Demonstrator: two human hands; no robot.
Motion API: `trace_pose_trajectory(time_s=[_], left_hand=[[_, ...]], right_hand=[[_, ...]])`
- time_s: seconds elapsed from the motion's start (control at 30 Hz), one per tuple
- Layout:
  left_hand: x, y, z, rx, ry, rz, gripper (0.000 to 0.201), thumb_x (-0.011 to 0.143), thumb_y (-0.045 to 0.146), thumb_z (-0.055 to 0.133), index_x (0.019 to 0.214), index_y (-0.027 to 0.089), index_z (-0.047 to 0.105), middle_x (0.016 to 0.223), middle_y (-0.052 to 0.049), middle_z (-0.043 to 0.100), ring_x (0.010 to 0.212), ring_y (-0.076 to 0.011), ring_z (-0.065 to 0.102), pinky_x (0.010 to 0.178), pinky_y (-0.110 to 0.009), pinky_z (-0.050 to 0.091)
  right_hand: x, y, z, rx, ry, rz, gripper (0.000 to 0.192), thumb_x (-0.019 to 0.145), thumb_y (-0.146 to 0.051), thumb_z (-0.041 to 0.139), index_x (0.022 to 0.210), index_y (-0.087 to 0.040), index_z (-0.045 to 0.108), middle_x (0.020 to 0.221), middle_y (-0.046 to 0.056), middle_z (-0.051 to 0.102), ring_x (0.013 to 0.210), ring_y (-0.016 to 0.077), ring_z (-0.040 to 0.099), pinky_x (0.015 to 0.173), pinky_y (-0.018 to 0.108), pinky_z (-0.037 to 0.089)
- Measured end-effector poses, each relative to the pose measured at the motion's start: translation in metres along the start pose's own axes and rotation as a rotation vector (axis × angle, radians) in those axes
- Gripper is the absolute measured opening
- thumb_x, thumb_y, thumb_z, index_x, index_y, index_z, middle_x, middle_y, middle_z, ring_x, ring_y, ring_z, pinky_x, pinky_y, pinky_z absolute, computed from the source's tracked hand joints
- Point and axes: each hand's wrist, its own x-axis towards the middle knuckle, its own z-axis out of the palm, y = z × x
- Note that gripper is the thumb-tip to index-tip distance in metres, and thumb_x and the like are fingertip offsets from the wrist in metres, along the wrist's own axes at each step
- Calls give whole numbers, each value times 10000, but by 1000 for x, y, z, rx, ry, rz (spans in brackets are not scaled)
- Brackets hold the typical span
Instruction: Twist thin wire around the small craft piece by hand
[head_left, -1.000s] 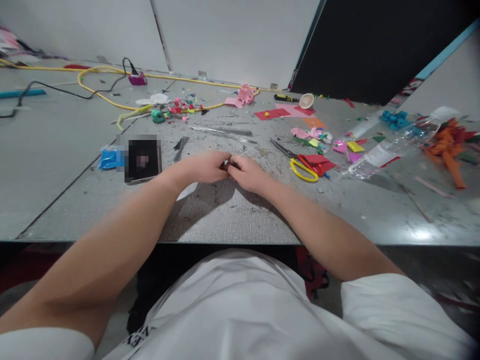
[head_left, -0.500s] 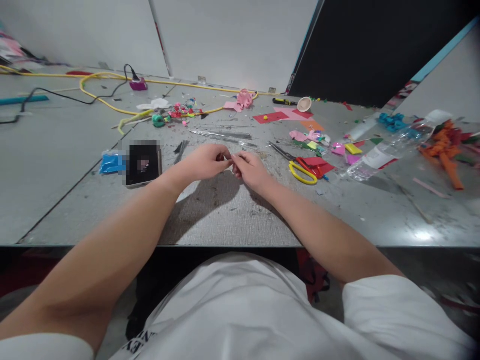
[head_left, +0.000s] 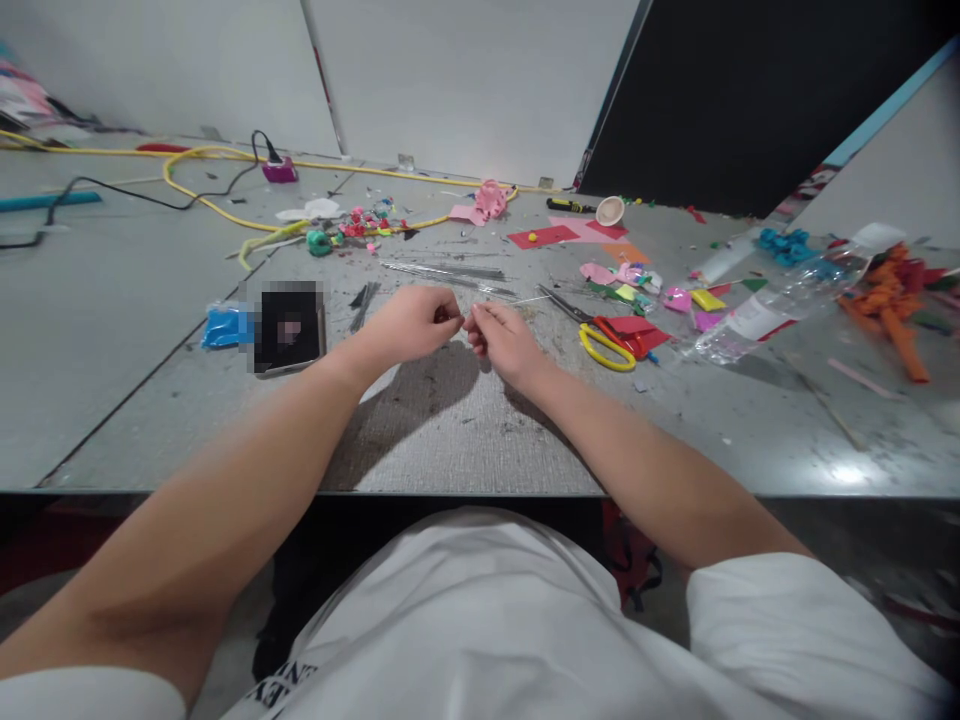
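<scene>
Over the middle of the table, my left hand [head_left: 418, 322] is closed in a pinch, its thumb and forefinger pointing at the other hand. Just a small gap away, my right hand [head_left: 504, 338] pinches too, fingers curled under. A thin pale wire [head_left: 534, 299] sticks out behind my right hand toward the scissors; it seems held there. Whatever sits between the left fingertips is too small to make out. Behind both hands lie several thin wires [head_left: 450, 272]. Scissors [head_left: 604, 342] with yellow and red handles lie open-bladed to the right.
A dark-screened device [head_left: 289, 330], partly blurred out, lies left beside a blue packet [head_left: 225, 327]. To the right are a plastic bottle [head_left: 780, 300] on its side and orange crumpled material [head_left: 889, 300]. Colourful scraps [head_left: 367, 222] and a yellow cable [head_left: 330, 165] lie farther back.
My fingertips, touching or nearly so before, are now slightly apart. The thin wire now shows to the right of my right hand.
</scene>
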Motion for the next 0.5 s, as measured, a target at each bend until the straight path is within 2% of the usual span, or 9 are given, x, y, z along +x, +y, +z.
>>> trace_pose_trajectory(time_s=[0.23,0.5], left_hand=[[1,-2,3,29,21,7,111,841,263,589,774,208,658,724,-40,692,705,-199,588,699,-336,405],[0,2,-1,-148,0,-44,123,869,310,635,840,210,700,689,-4,628,655,-172,549,633,-319,383]], right_hand=[[-3,-1,1,-11,-41,-10,409,1112,-445,621,774,-215,608,692,-5,571,631,128,517,603,243,462],[0,0,-1,16,-35,-36,439,1112,-474,610,755,-220,577,675,-19,529,623,125,490,601,245,436]])
